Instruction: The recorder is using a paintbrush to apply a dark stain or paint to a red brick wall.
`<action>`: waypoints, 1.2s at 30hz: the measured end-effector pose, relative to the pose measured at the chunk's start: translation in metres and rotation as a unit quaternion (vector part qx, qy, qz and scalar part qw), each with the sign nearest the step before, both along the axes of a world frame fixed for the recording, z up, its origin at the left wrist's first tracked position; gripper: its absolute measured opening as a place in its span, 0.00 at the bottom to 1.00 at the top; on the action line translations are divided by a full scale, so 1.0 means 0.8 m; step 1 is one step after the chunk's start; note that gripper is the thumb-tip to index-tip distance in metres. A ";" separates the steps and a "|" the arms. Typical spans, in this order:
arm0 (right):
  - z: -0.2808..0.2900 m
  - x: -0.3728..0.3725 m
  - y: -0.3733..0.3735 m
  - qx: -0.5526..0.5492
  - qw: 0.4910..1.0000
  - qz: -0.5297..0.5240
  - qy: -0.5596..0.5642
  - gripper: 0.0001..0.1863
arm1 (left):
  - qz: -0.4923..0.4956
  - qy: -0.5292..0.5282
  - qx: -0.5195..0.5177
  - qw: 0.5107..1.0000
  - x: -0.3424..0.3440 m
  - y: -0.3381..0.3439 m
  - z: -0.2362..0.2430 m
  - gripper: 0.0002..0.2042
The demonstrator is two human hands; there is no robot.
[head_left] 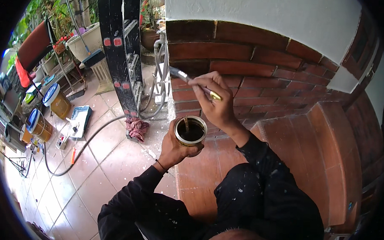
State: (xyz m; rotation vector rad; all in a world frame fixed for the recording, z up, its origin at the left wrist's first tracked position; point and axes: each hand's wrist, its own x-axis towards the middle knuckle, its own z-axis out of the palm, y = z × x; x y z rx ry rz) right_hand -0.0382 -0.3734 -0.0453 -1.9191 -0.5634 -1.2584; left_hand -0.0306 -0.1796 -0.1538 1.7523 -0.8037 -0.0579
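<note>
My left hand [170,148] is wrapped around a small open metal can [190,142] with dark liquid inside. A thin stick [186,122] stands in the liquid, leaning on the rim. Above and to the right of the can, my right hand [220,103] grips a paintbrush [183,75] by its handle. The dark bristles point left, in front of the corner of the brick wall [244,68]; whether they touch it I cannot tell. The bricks near the top left look darker than the redder ones lower down.
A black ladder [118,54] stands left of the wall corner, with a crumpled rag [136,129] by its foot. Grey pipes [160,64] run down the corner. A dark hose [90,138] crosses the tiles. Buckets [57,101] and a paint tray [80,121] sit left; reddish steps [293,136] rise right.
</note>
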 end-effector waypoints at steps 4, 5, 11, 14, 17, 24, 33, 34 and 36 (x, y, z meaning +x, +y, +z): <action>-0.017 -0.025 -0.029 -0.021 0.986 -0.150 -0.073 0.09 | 0.005 0.007 -0.005 1.000 -0.006 0.004 0.011 0.49; -0.021 -0.037 -0.040 0.016 0.986 -0.156 -0.066 0.10 | -0.005 0.000 -0.019 1.000 -0.008 0.000 0.013 0.49; 0.016 -0.013 0.003 0.046 0.999 -0.021 -0.009 0.09 | 0.007 0.024 0.009 1.000 -0.006 0.009 0.013 0.48; -0.001 -0.007 -0.013 -0.017 0.985 -0.153 -0.077 0.10 | -0.002 0.019 -0.027 0.999 -0.005 0.011 0.006 0.48; -0.020 -0.028 -0.025 0.030 0.990 -0.118 -0.067 0.10 | -0.010 0.015 0.000 1.000 -0.010 0.011 0.016 0.48; -0.010 -0.003 -0.002 -0.110 0.994 -0.021 0.018 0.12 | -0.005 0.063 0.007 0.998 -0.008 0.020 0.012 0.50; -0.029 -0.091 -0.129 -0.083 0.964 -0.250 0.023 0.10 | -0.003 -0.004 0.008 1.000 -0.007 0.023 0.011 0.51; -0.031 -0.105 -0.152 -0.080 0.953 -0.294 0.012 0.09 | -0.007 -0.002 0.006 1.000 -0.008 0.021 0.014 0.51; -0.041 -0.134 -0.191 -0.073 0.940 -0.332 0.006 0.09 | -0.011 -0.005 -0.006 1.000 -0.009 0.015 0.017 0.51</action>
